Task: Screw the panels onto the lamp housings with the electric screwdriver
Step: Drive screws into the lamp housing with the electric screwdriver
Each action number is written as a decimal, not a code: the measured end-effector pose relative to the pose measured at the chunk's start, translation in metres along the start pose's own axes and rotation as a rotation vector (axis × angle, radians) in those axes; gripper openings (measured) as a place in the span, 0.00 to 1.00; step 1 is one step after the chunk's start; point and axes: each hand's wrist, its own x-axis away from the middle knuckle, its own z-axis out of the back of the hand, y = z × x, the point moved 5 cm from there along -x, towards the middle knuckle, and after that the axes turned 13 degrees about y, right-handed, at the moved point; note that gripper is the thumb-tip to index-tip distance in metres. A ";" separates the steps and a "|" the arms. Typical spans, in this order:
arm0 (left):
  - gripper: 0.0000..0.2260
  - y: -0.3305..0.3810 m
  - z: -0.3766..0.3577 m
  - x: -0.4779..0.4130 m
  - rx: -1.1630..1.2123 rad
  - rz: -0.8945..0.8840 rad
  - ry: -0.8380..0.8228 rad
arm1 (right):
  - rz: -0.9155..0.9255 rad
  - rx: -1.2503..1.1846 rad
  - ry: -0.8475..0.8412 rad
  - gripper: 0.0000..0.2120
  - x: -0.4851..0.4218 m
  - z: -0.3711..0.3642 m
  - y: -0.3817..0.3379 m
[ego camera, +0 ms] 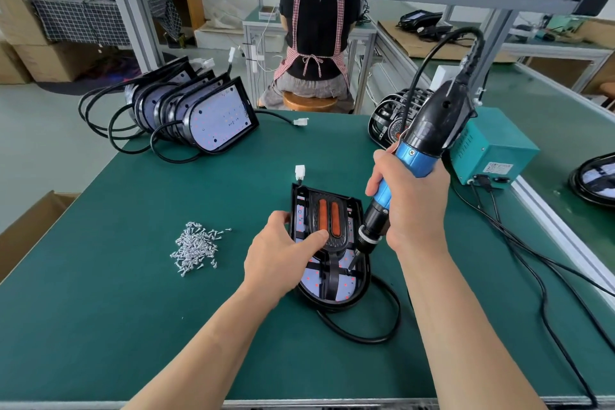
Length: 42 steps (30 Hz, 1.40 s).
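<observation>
A black lamp housing lies flat in the middle of the green mat, with a white LED board and a black panel with two orange strips inside it. My left hand holds the housing's left edge, thumb pressing on the panel. My right hand grips the blue and black electric screwdriver, tilted, its bit down on the board at the panel's lower right. A heap of silver screws lies to the left of the housing.
Several lamp housings with cables lean in a row at the back left. More black panels and a teal power box stand at the back right, cords trailing down the right side. A seated person works behind the bench.
</observation>
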 end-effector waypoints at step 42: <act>0.06 -0.008 0.087 -0.047 -0.377 -0.209 0.303 | -0.698 -0.600 0.403 0.08 0.002 0.065 0.074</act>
